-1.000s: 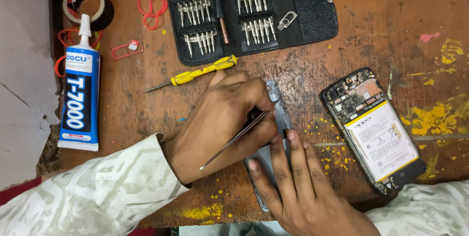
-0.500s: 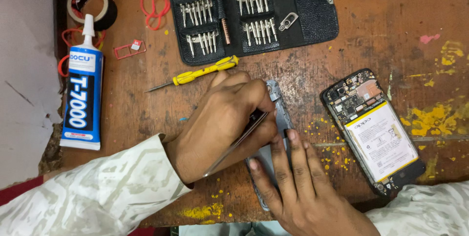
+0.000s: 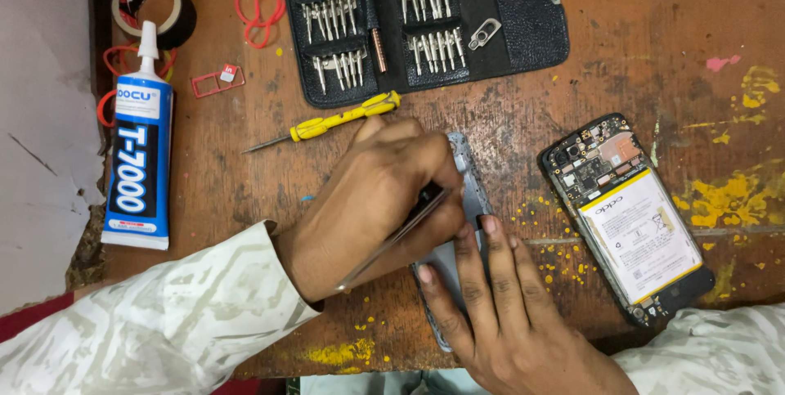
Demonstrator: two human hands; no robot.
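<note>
Tweezers (image 3: 396, 235) pinched in the left hand (image 3: 372, 199) are probing the grey phone frame (image 3: 466, 199); the right hand (image 3: 507, 313) is pressing it flat, fingers spread - next calls for a steady, fine tip.

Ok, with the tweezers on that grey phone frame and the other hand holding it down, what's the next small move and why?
Probably keep the right hand pressing the grey phone frame flat and ease the tweezers in the left hand a little along its edge. The tips are hidden under the fingers, so a slow, small move seems safest. The opened phone lies apart on the right.
</note>
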